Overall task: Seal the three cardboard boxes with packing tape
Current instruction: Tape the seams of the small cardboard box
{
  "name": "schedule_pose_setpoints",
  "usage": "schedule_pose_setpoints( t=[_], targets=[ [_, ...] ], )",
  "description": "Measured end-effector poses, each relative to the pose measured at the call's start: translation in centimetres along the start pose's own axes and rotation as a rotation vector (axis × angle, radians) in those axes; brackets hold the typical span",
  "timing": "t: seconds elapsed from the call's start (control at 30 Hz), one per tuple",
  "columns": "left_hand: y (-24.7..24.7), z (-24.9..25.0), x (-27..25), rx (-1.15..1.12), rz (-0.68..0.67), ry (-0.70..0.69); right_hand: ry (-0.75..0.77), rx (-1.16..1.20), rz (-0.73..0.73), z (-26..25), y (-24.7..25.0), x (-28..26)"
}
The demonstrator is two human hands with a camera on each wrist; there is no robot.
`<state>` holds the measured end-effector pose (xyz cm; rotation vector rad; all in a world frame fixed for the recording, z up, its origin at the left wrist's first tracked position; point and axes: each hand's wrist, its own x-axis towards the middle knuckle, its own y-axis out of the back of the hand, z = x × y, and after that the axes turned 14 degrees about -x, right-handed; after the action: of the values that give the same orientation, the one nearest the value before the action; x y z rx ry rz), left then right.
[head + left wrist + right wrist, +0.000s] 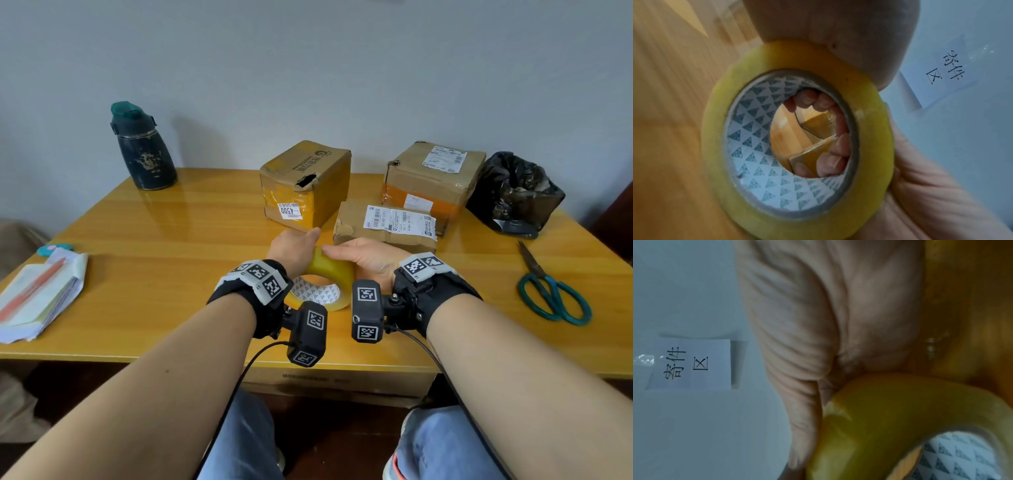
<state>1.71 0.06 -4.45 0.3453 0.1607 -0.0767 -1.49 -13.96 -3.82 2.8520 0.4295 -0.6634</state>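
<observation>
Both hands' fingers [840,146] around tape roll [334,270]

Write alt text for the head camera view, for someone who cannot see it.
Both hands, left hand and right hand, hold a yellowish roll of packing tape above a wooden table. Three cardboard boxes stand behind it, scissors to the right, a dark bottle far left.

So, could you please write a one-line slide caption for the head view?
Both hands, left hand and right hand, grip a yellowish packing tape roll before three worn cardboard boxes on a wooden table.
</observation>
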Motion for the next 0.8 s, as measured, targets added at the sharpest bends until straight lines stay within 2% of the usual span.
schedule_pose_setpoints(
  t=[0.07, 0.13, 0.27, 0.4, 0.53, 0.8],
  targets=[
    [0.2, -0.4, 0.5, -0.016, 0.044, -0.003, -0.011, 0.008, 0.0, -0.1, -0.1, -0.2],
    [0.4, -0.7, 0.7, 0.054, 0.026, -0.009, -0.022, -0.001, 0.004, -0.3, -0.2, -0.4],
    [0.6, -1.1, 0.9, -0.037, 0.02, 0.01, -0.046, 0.005, -0.029, -0.9, -0.4, -0.1],
    [0.5, -0.7, 0.7, -0.024, 0.018, 0.071, -0.032, -0.01, -0.067, -0.9, -0.2, 0.0],
    [0.3, 0.4, 0.5, -0.026, 0.026, 0.038, 0.007, -0.009, -0.103, -0.6, 0.3, 0.6],
    [-1.0, 0.4, 1.0, 0.094, 0.082, -0.016, 0.085, -0.157, 0.015, -0.9, 0.3, 0.8]
  ],
)
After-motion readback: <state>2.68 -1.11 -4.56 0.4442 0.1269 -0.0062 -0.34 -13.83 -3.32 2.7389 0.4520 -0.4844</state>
